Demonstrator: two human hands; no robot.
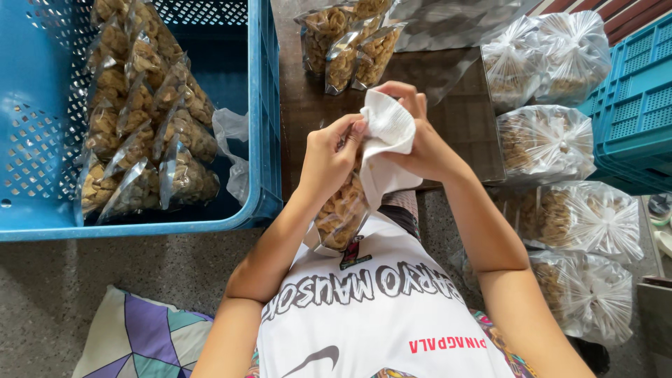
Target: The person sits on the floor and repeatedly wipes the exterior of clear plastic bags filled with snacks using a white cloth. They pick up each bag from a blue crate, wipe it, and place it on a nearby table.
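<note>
My left hand grips the top of a clear packet of brown snack pieces that hangs in front of my chest. A white cloth is wrapped over the packet's top, with my right hand closed around it. Both hands meet at the packet's upper end, just in front of the low dark wooden table. The part of the packet under the cloth is hidden.
A blue plastic crate at the left holds several filled snack packets. More packets lie on the table's far side. Large tied clear bags of snacks line the right, by teal crates. A patterned cushion lies lower left.
</note>
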